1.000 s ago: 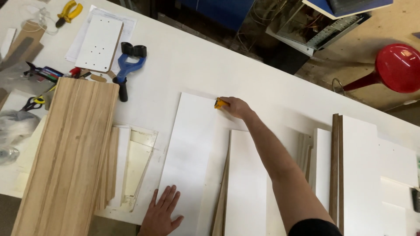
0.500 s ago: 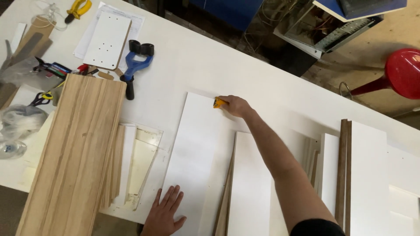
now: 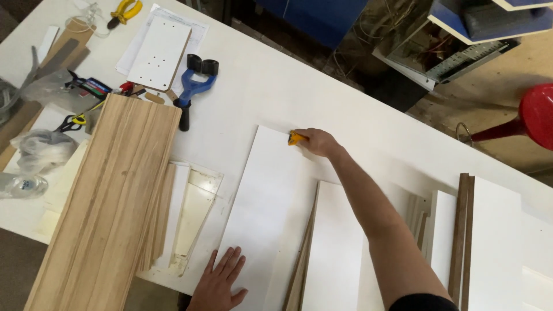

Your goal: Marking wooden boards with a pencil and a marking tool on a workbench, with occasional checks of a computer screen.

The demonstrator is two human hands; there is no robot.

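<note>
A long white board (image 3: 266, 201) lies flat on the white table (image 3: 276, 86), running from the near edge toward the far side. My right hand (image 3: 318, 141) reaches to the board's far end, fingers closed around a small yellow tool (image 3: 296, 137) whose tip rests at the far edge. My left hand (image 3: 220, 281) lies flat, fingers spread, on the board's near end, pressing it down. Just right of the board, a second white panel (image 3: 334, 247) leans over brown-edged boards, partly under my right forearm.
A stack of wood-grain planks (image 3: 109, 201) lies to the left over a cream tray-like piece (image 3: 193, 213). A blue clamp (image 3: 190, 92), a drilled white panel (image 3: 158, 52), yellow pliers (image 3: 124, 11), scissors and markers sit at far left. More white panels (image 3: 495, 242) stand right; a red stool (image 3: 533, 118) beyond.
Both hands keep their places on the white board. The view has shifted slightly, so the table's objects sit a little further right and lower in the picture.
</note>
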